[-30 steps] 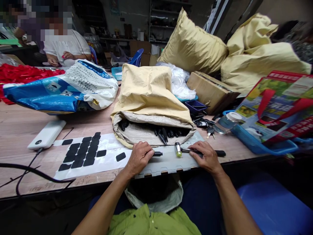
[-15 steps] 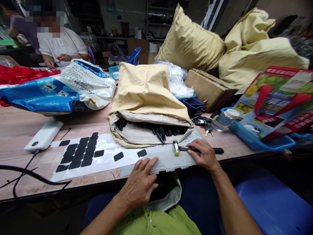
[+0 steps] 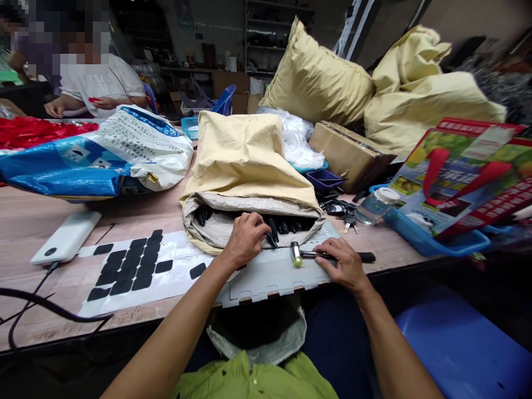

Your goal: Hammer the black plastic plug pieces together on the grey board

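Observation:
My left hand [image 3: 248,238] reaches to the mouth of a yellow woven sack [image 3: 241,160], its fingers bent and closed on a small black tapered part [image 3: 271,240] at the sack's lip. Several similar black parts lie inside the opening. My right hand [image 3: 343,263] is wrapped round the black handle of a small hammer [image 3: 296,254]. The hammer lies on a grey board [image 3: 257,285] at the table's front edge, its head pointing left with a yellowish face towards me. What the parts are I cannot make out.
A white sheet with black rounded stickers [image 3: 137,260] lies to the left, near a white power bank [image 3: 66,238] with cable. To the right are keys [image 3: 349,221], a clear jar [image 3: 377,205] and a blue tray [image 3: 444,244]. A person sits across at the far left.
My left hand has moved forward from the table's front edge to the sack's mouth and closed on a black part. My right hand stays on the hammer. The view has shifted slightly.

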A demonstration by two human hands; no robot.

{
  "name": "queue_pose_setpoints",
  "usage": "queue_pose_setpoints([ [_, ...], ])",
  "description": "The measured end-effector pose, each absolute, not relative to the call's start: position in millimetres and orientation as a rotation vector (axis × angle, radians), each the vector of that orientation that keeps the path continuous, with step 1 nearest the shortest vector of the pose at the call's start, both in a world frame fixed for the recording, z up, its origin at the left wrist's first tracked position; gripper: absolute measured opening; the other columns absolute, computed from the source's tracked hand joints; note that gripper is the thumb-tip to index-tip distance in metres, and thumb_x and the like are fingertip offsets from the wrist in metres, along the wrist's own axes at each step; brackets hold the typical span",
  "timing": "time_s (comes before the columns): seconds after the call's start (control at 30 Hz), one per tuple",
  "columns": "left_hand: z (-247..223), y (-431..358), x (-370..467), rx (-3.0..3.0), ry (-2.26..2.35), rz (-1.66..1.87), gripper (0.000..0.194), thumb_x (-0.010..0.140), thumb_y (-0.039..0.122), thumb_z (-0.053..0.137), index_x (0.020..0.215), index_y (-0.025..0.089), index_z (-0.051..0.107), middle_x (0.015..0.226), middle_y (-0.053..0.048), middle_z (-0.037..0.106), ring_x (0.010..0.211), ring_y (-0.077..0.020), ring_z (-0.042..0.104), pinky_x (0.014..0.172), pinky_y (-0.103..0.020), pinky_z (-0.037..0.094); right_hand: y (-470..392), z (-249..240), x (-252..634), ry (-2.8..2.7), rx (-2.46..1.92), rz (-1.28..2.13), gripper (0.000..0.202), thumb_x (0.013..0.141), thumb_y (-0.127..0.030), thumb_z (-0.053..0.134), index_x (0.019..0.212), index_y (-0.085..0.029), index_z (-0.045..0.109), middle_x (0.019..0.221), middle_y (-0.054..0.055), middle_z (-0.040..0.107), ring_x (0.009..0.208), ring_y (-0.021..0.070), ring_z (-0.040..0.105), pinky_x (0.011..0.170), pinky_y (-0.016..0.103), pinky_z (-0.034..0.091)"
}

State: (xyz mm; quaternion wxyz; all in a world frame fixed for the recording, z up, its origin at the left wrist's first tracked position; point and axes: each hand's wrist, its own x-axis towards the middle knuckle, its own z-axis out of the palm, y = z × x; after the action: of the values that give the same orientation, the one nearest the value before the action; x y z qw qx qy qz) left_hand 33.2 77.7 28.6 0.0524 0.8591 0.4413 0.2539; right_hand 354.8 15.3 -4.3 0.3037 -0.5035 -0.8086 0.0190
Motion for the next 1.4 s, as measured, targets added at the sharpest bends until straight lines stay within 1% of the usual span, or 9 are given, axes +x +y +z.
queue_pose_setpoints([
  [0.2,26.5,86.4,47.3,2.744,1.285,0.479,0.017,0.086,0.029,0.075,0.103,0.028,0.076,0.101,-0.006,0.063,0.103,-0.027,0.049,0.091,-0.044,0.035,15.6,-4.0,354.5,-2.141,-1.345,0.065,0.015,0.091,-0.031,0.064,0.1,-0.025,0.073,0.093,0.005,0.068,0.091,0.0238,0.06,0.083,0.039,0.048],
  [0.33,28.7,73.0,41.2,2.661,1.312,0.487,0.025,0.094,0.05,0.065,0.092,0.026,0.075,0.091,-0.005,0.065,0.098,-0.0259,0.048,0.091,-0.045,0.031,14.7,-2.1,353.0,-2.138,-1.357,0.066,0.015,0.09,-0.03,0.064,0.101,-0.026,0.074,0.094,0.005,0.068,0.09,0.0238,0.06,0.083,0.04,0.049],
  [0.4,27.7,63.8,35.1,2.61,1.368,0.536,0.031,0.098,0.052,0.058,0.09,0.026,0.073,0.093,-0.005,0.064,0.098,-0.0256,0.048,0.091,-0.044,0.031,14.6,-1.7,352.6,-2.141,-1.354,0.064,0.015,0.09,-0.03,0.064,0.1,-0.026,0.074,0.094,0.005,0.069,0.09,0.0238,0.06,0.083,0.039,0.049],
  [0.47,25.0,55.5,28.6,2.546,1.453,0.572,0.027,0.097,0.049,0.061,0.09,0.025,0.07,0.095,-0.005,0.064,0.099,-0.0261,0.049,0.09,-0.044,0.031,14.7,-1.7,352.6,-2.144,-1.348,0.06,0.015,0.09,-0.031,0.064,0.1,-0.025,0.074,0.094,0.005,0.068,0.091,0.024,0.06,0.083,0.039,0.049],
  [0.57,19.7,47.9,19.4,2.396,1.565,0.613,0.014,0.089,0.034,0.072,0.091,0.023,0.063,0.097,-0.003,0.065,0.1,-0.0262,0.051,0.089,-0.042,0.033,14.8,-2.2,352.7,-2.142,-1.347,0.053,0.015,0.09,-0.03,0.065,0.101,-0.025,0.074,0.094,0.005,0.068,0.09,0.0241,0.06,0.082,0.039,0.048],
  [0.7,15.2,42.6,10.4,2.195,1.554,0.719,0.018,0.084,0.022,0.074,0.094,0.024,0.059,0.096,-0.001,0.069,0.1,-0.0252,0.055,0.09,-0.04,0.036,14.3,-3.2,352.6,-2.138,-1.342,0.047,0.015,0.09,-0.03,0.065,0.101,-0.025,0.074,0.094,0.004,0.068,0.09,0.024,0.059,0.082,0.039,0.048],
  [1.0,5.9,31.1,5.9,2.192,1.391,0.764,0.019,0.082,0.031,0.079,0.1,0.026,0.073,0.099,-0.002,0.072,0.102,-0.0252,0.054,0.092,-0.041,0.035,16.6,0.8,350.6,-2.201,-1.333,0.065,0.015,0.098,-0.033,0.057,0.098,-0.025,0.069,0.092,0.005,0.067,0.089,0.0232,0.06,0.081,0.038,0.048],
  [1.17,3.2,33.2,5.4,2.187,1.39,0.747,0.017,0.082,0.031,0.078,0.098,0.026,0.075,0.099,-0.002,0.071,0.102,-0.0252,0.054,0.092,-0.041,0.036,2.7,19.4,317.3,-2.062,-1.355,0.155,0.019,0.104,-0.033,0.048,0.107,-0.025,0.065,0.096,0.007,0.066,0.092,0.0226,0.064,0.082,0.036,0.051],
  [1.4,2.9,34.7,6.3,2.145,1.42,0.732,0.018,0.083,0.034,0.078,0.1,0.028,0.077,0.099,-0.001,0.072,0.102,-0.0253,0.054,0.093,-0.042,0.037,-12.7,29.5,266.6,-2.041,-1.389,0.177,0.022,0.105,-0.031,0.048,0.113,-0.028,0.067,0.099,0.005,0.069,0.091,0.021,0.068,0.08,0.033,0.054],
])
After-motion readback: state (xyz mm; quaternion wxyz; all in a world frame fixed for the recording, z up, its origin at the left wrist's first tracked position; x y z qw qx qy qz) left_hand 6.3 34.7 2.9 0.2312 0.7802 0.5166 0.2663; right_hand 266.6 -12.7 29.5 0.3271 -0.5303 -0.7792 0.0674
